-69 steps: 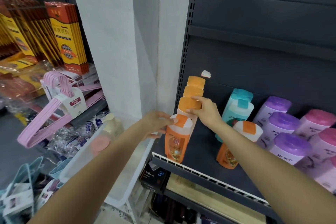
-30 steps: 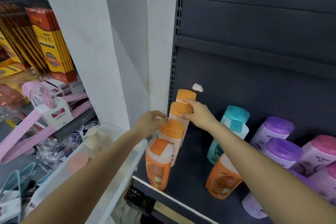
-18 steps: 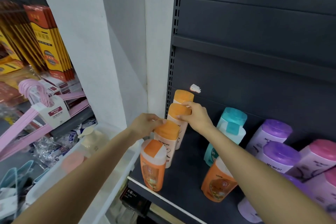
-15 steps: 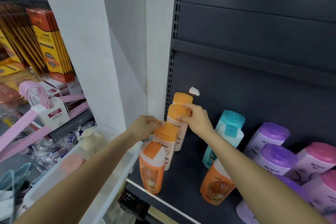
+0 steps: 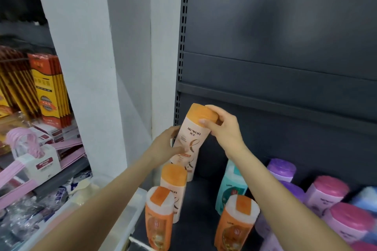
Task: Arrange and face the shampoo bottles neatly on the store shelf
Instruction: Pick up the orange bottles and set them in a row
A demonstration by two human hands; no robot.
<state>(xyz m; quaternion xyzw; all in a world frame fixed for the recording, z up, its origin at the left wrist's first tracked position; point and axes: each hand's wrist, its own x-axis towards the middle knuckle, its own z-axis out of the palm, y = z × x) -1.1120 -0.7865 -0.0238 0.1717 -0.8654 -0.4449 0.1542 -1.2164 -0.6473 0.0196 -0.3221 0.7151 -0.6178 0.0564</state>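
both hands are gripping the cream bottle (image 5: 190, 140): right hand (image 5: 223, 126) curling round its orange cap, left hand (image 5: 166, 144) pinching mid-body. prob rigid, smooth plastic w/ some weight, so body grip is looking safest.

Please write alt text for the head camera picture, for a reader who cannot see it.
Two hands hold a tall cream shampoo bottle with an orange cap at the left end of a dark grey metal store shelf: the right hand grips its cap, the left hand its body. In front stand more orange-capped bottles; to the right, teal, purple and pink ones.
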